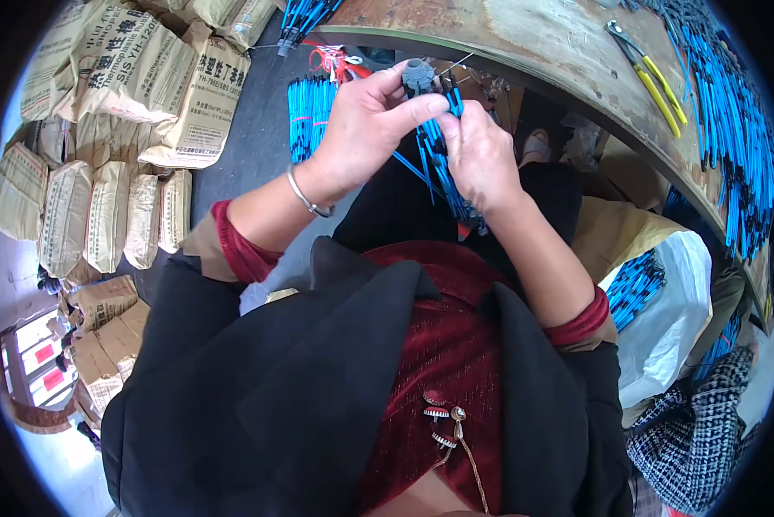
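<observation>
From left to right, I count five paper sacks [107,214] standing in a row, then blue rods [301,112] with a pink band. My left hand [361,121] has its fingers pinching one grey piece [419,76] atop one rod bundle [435,159], between both hands; my right hand [483,159] has its fingers closed on that bundle. Rightward, one white bag [675,314] and one yellow-handled pair of pliers [654,82] on the table [559,43].

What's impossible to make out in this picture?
In the head view:
- Bare right hand: most fingertips hidden behind the hand itself.
- Thin blue rods in the shiny white sack: lower ends hidden by its wall.
- Thin blue rod bundle, top: far ends cut off by the upper edge.
</observation>
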The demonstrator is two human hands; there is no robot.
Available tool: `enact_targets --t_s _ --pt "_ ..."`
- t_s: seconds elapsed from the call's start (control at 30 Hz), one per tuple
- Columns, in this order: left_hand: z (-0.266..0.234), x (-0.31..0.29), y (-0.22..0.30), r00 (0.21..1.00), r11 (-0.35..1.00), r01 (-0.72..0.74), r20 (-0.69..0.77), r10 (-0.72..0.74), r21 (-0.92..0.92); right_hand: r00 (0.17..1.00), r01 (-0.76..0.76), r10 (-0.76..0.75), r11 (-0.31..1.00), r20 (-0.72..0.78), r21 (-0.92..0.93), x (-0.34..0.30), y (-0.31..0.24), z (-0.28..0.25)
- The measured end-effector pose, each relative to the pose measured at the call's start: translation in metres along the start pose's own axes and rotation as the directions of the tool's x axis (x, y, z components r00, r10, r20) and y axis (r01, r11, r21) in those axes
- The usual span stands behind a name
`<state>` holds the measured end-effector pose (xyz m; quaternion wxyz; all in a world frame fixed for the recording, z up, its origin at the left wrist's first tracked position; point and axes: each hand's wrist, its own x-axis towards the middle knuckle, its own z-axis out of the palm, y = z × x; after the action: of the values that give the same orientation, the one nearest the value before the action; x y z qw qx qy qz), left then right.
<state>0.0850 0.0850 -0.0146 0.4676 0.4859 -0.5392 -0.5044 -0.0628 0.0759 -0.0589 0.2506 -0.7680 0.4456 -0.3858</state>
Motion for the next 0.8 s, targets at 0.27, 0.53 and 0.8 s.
enact_targets --t_s 0.27,0.53,0.8 --pt "0.021 -0.014 0.0 0.982 0.972 -0.187 -0.017 0.186 -0.145 0.971 -0.027 -0.061 0.932 0.23 0.361 -0.008 0.02 -0.031" --pt "0.004 -0.005 -0.002 0.97 0.981 -0.192 0.16 0.185 0.029 0.925 -0.064 -0.051 0.956 0.376 0.287 0.003 0.018 -0.041" --pt "0.03 -0.001 -0.015 0.991 0.98 -0.114 -0.089 0.1 -0.16 0.987 0.016 -0.048 0.979 0.156 0.202 -0.002 0.007 -0.015"
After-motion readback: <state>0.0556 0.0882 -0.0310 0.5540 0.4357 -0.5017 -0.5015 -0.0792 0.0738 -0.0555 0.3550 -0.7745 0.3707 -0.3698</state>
